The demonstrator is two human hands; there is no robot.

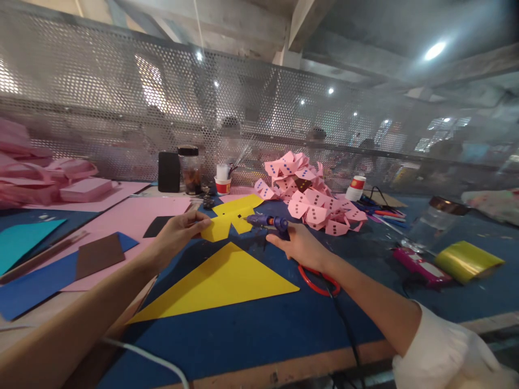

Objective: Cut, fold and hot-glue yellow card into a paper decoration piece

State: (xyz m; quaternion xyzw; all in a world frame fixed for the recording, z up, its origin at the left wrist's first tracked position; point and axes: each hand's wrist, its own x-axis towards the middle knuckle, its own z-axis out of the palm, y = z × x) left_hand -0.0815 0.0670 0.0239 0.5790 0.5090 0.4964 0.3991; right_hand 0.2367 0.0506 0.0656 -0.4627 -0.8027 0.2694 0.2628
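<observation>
My left hand (pixel 190 226) pinches the left edge of a small yellow paper piece (pixel 217 229), which has a notch cut in it and small dark squares on it. My right hand (pixel 298 243) is wrapped round a blue glue gun (pixel 265 220), its nozzle pointing left at the paper beside a dark square. Another yellow strip (pixel 239 204) lies just behind. Closer to me a large yellow paper triangle (pixel 227 281) rests flat on the blue mat (pixel 243 346). Red-handled scissors (pixel 318 282) lie below my right wrist, their blades hidden.
Pink folded pieces with dark squares (pixel 312 200) are heaped behind my right hand. Blue and brown sheets (pixel 99 253) lie left on pink paper. A lidded jar (pixel 190 170), paper cups (pixel 356 189), a clear jar (pixel 436 221) and a yellow roll (pixel 468 262) stand around. A perforated screen (pixel 251 97) rises behind.
</observation>
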